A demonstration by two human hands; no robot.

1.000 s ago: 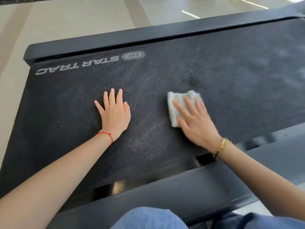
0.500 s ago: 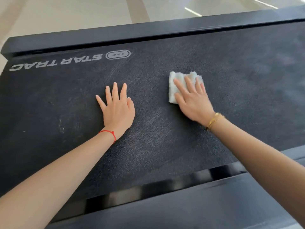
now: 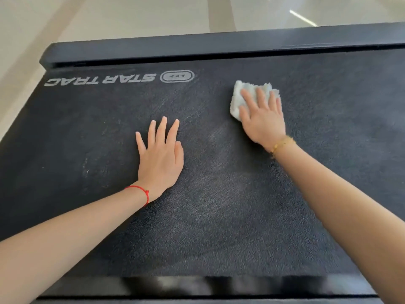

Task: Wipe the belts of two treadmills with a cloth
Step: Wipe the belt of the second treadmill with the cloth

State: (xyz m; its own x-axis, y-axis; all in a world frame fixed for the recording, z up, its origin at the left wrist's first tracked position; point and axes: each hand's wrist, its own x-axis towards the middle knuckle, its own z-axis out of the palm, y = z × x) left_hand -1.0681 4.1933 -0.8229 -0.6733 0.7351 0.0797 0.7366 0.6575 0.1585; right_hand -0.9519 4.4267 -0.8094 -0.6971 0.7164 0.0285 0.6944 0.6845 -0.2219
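Both hands lie flat on the treadmill belt (image 3: 219,216) in the head view. With straight, slightly spread fingers, the right hand (image 3: 264,119) presses a white cloth (image 3: 237,95) against the belt; the folded cloth shows beyond the fingertips and past the thumb side of the hand, on the far right part of the belt, near the far side rail (image 3: 219,46). Nearer and further left than the right hand, the left hand (image 3: 161,159) rests palm down on the bare belt with fingers extended and close together, thumb alongside, well apart from the cloth. A red string bracelet (image 3: 140,191) circles the left wrist and a gold bracelet (image 3: 281,144) the right. The dark belt shows pale streaks between and around the hands. White STAR TRAC lettering (image 3: 99,80) and an oval logo (image 3: 177,76) are printed upside down along its far left edge. Beyond the rail lies a light tiled floor (image 3: 131,16). A glossy black rail (image 3: 197,286) runs along the near edge.
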